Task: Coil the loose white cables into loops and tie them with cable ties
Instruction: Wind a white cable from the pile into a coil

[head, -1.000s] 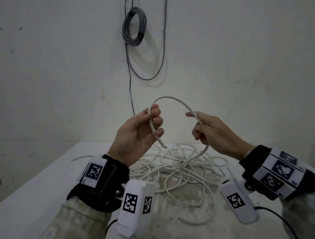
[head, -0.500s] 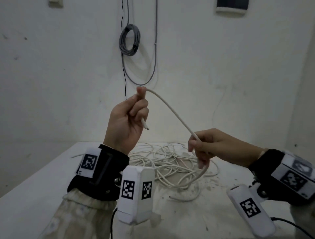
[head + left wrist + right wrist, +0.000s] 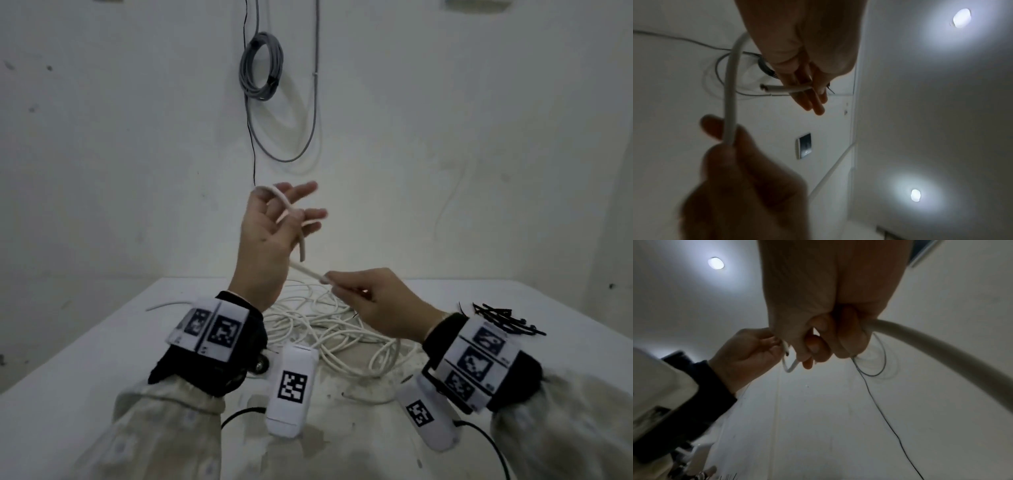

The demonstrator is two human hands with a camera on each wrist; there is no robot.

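My left hand [image 3: 291, 212] is raised above the table [image 3: 102, 359] with its fingers spread. The white cable [image 3: 286, 207] runs over its thumb side and is pinched between two fingers, and the cut end [image 3: 303, 255] hangs below them. In the left wrist view that end [image 3: 777, 88] crosses the straight fingers [image 3: 812, 100]. Just below, my right hand [image 3: 330, 279] pinches the same cable [image 3: 729, 105] between thumb and curled fingers [image 3: 813, 348]. The rest of the cable falls to a loose tangle [image 3: 329, 329] on the table.
A bunch of black cable ties [image 3: 503, 318] lies on the table's right side, behind my right wrist. A grey coiled cable [image 3: 262, 66] hangs on the wall straight ahead. One stray white end [image 3: 168, 304] lies left of the tangle.
My left hand has spread its fingers, and the cable now loops over it. My right hand has slid left along the cable to just under the left hand.
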